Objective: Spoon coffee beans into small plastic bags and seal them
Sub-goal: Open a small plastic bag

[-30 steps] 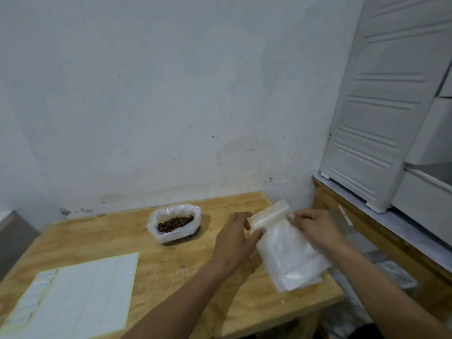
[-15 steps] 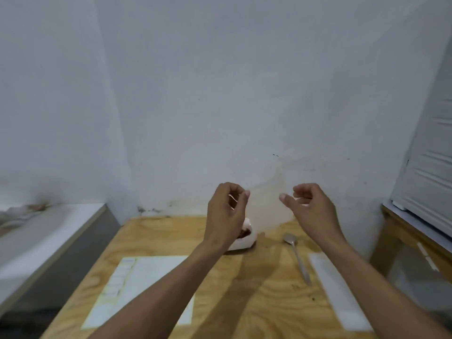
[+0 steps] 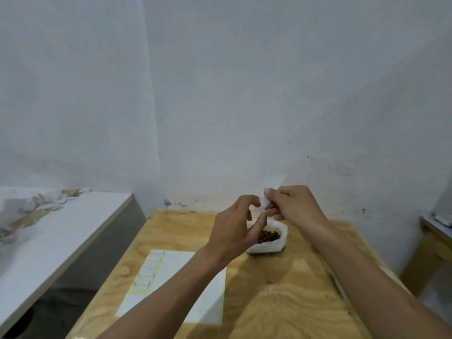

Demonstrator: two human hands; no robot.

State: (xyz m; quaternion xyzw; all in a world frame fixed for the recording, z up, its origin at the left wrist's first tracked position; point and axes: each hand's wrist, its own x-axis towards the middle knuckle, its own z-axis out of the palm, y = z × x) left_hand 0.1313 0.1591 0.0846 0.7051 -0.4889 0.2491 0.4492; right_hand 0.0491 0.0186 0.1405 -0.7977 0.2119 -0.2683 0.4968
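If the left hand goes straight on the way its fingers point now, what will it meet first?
Most likely the small plastic bag pinched by the right hand. The left hand points up and right toward it. Depth is unclear, so it may pass in front.

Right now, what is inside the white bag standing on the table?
The white bag holds dark coffee beans, seen through its open top. The left hand covers the bag's left part, so how deep the beans go cannot be seen.
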